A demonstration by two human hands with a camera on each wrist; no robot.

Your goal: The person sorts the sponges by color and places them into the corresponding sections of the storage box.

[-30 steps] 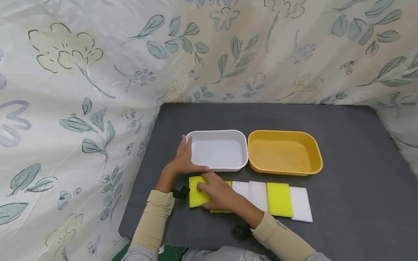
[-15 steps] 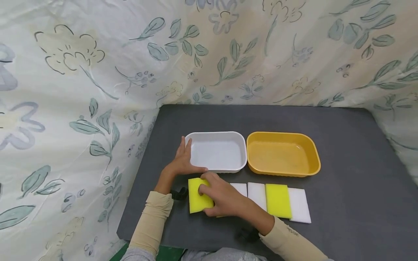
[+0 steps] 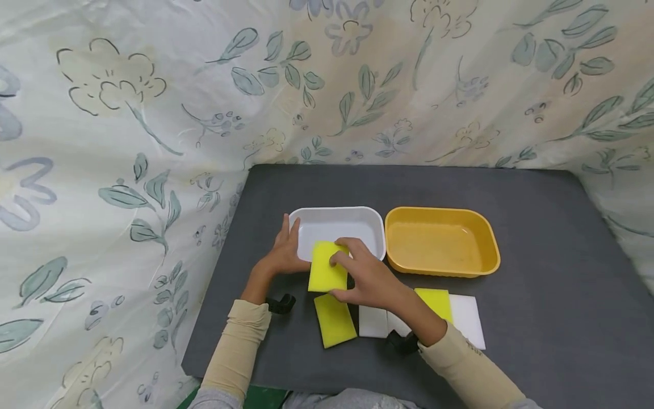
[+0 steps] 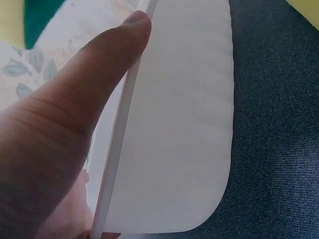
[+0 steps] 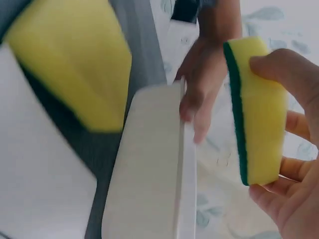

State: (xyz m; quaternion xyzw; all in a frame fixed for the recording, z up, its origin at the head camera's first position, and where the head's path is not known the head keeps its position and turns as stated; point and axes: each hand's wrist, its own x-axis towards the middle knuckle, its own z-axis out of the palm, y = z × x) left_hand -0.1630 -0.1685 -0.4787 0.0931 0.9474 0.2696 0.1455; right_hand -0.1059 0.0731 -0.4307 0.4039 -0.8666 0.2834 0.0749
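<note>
A yellow sponge with a green scouring layer point(image 5: 261, 109) is pinched between the thumb and fingers of my right hand point(image 3: 375, 281). In the head view this sponge point(image 3: 326, 270) overlaps the front rim of the white rectangular tray point(image 3: 337, 218). My left hand point(image 3: 282, 253) steadies the tray's front-left corner, its fingers straight along the left side. In the left wrist view the thumb point(image 4: 107, 64) lies along the tray's rim. Another yellow sponge point(image 3: 334, 324) lies slightly turned on the table below the held one.
A yellow tray point(image 3: 441, 270) stands right beside the white one. Along the front lie white pads point(image 3: 372, 322), a yellow sponge point(image 3: 434, 302) and another white pad point(image 3: 467, 321), partly behind the right forearm. Floral cloth point(image 3: 357, 102) hangs behind the dark table point(image 3: 536, 272).
My right hand has taken the leftmost yellow sponge from the row and raised it toward the white tray. The sponge beside it is now uncovered and turned. The left hand stays at the tray.
</note>
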